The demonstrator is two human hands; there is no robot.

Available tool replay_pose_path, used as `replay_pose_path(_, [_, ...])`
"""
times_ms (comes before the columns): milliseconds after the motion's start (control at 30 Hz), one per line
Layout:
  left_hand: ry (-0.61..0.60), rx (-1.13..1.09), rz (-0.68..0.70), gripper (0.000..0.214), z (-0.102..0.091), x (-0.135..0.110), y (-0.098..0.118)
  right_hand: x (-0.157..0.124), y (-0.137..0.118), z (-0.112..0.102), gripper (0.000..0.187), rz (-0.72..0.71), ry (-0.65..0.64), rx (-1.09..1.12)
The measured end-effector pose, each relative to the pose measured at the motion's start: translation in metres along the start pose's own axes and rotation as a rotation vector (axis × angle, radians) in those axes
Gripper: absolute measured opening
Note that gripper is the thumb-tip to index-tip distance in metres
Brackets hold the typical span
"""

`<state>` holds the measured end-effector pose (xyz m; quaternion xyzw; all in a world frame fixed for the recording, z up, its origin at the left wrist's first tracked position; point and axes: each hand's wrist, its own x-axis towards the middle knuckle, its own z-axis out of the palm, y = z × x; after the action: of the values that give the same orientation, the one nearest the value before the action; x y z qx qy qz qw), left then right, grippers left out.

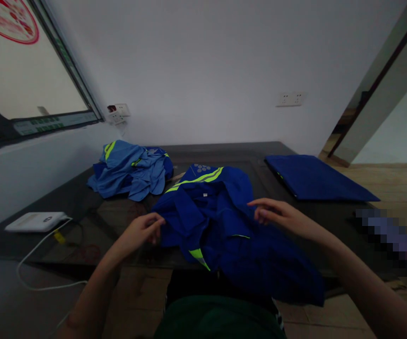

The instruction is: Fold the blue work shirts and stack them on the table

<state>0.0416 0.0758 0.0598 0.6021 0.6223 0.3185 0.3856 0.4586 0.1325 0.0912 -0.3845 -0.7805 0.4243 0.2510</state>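
A dark blue work jacket (pixel 221 221) with yellow-green reflective stripes lies rumpled on the dark table, its collar opening showing and its lower part hanging over the front edge toward me. My left hand (pixel 149 228) is at the jacket's left side, fingers curled and closed together at the cloth edge. On the opposite side, my right hand (pixel 277 215) has its index finger stretched out at the jacket's edge. Its other fingers are loosely bent, with no cloth visible between them.
A crumpled pile of light and dark blue clothing (pixel 129 169) lies at the back left of the table (pixel 253 150). At the right is a flat, folded blue garment (pixel 320 176). A white power bank (pixel 37 221) with a white cable (pixel 30 256) sits at the left edge.
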Motion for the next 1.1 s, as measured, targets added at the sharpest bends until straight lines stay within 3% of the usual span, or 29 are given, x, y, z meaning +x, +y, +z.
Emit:
replay_pose_path(100, [0.374, 0.138, 0.157, 0.045, -0.022, 0.008, -0.015, -0.005, 0.013, -0.027, 0.046, 0.024, 0.192, -0.005])
replay_pose_path(167, [0.481, 0.215, 0.237, 0.052, -0.02, 0.018, -0.022, -0.001, 0.023, -0.035, 0.041, 0.022, 0.241, -0.067])
replay_pose_path(267, [0.451, 0.308, 0.291, 0.053, -0.003, 0.033, -0.026, 0.015, 0.038, -0.03, 0.039, -0.03, 0.19, -0.173])
replay_pose_path(400, [0.426, 0.298, 0.269, 0.038, 0.012, 0.044, -0.025, 0.049, 0.053, -0.013, 0.045, -0.191, 0.176, -0.3])
replay_pose_path(567, [0.537, 0.218, 0.285, 0.035, 0.002, 0.048, -0.021, 0.089, 0.056, -0.007, 0.049, -0.331, 0.219, -0.489])
replay_pose_path(633, [0.582, 0.191, 0.292, 0.036, -0.001, 0.05, -0.02, 0.102, 0.057, -0.009, 0.052, -0.332, 0.25, -0.578])
replay_pose_path(767, [0.561, 0.076, 0.284, 0.036, 0.003, 0.057, -0.022, 0.127, 0.061, -0.006, 0.052, -0.29, 0.228, -0.723])
replay_pose_path(933, [0.581, -0.153, 0.217, 0.039, 0.019, 0.065, -0.029, 0.156, 0.067, 0.007, 0.03, -0.32, 0.116, -0.649])
replay_pose_path(1100, [0.538, -0.306, 0.185, 0.042, 0.01, 0.061, -0.007, 0.156, 0.055, -0.001, 0.018, -0.334, 0.26, -0.457])
